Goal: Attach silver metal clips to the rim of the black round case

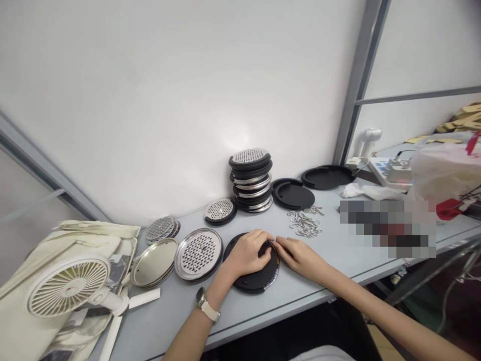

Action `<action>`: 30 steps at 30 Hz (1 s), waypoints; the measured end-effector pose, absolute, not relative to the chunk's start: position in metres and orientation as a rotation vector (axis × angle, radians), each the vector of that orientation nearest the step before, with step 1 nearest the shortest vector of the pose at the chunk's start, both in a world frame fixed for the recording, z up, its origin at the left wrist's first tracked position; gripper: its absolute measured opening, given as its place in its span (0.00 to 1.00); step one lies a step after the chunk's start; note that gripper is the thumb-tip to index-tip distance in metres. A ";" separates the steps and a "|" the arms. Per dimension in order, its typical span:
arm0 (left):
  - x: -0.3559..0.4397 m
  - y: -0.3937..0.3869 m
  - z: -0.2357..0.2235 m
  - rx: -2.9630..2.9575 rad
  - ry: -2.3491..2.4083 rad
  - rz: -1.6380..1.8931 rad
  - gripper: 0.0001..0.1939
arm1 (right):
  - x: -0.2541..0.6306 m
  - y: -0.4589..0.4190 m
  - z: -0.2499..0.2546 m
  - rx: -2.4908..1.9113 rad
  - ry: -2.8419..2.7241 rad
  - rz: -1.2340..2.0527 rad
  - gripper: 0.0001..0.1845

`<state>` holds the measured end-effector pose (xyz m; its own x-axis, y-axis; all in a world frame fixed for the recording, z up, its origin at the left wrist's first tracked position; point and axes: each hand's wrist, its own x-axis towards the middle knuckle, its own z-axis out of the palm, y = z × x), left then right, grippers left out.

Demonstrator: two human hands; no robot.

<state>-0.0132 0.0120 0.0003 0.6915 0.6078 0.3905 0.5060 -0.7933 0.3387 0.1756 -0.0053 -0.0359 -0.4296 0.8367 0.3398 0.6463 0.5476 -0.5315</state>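
A black round disc (250, 281) with a raised, partly shiny rim lies flat on the table. My left hand (251, 251), with a watch on its wrist, rests over the disc, its fingers closed at the right-hand rim. From the right, my right hand (298, 254) meets the same rim with its fingertips pressed together. Whatever small part sits between the fingertips is hidden. Just left of the disc is a round metal grater plate (199, 253) lying on another disc. Behind my right hand lies a loose pile of metal clips (305, 222).
A tall stack of black and silver discs (251, 188) stands against the wall, beside a smaller perforated disc (220, 211). Black trays (295, 194) lie to its right. At left are plain metal plates (154, 263), a white fan (69, 286) and a cream bag (33, 301).
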 end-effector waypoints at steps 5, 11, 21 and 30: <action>-0.013 0.012 0.000 2.701 0.898 0.733 0.09 | 0.175 -0.006 -0.035 -1.226 -2.168 0.459 0.17; -0.013 0.012 0.000 2.711 0.890 0.728 0.09 | 0.175 -0.006 -0.036 -1.243 -2.142 0.475 0.17; -0.012 0.013 -0.001 2.710 0.899 0.734 0.10 | 0.176 -0.005 -0.038 -1.269 -2.121 0.437 0.17; -0.013 0.013 -0.001 2.713 0.891 0.717 0.10 | 0.177 -0.003 -0.038 -1.229 -2.214 0.440 0.16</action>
<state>-0.0131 0.0134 -0.0013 0.7013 0.5999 0.3851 0.5044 -0.7993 0.3266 0.1769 -0.0028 -0.0385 -0.4203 0.8511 0.3146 0.6659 0.5249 -0.5301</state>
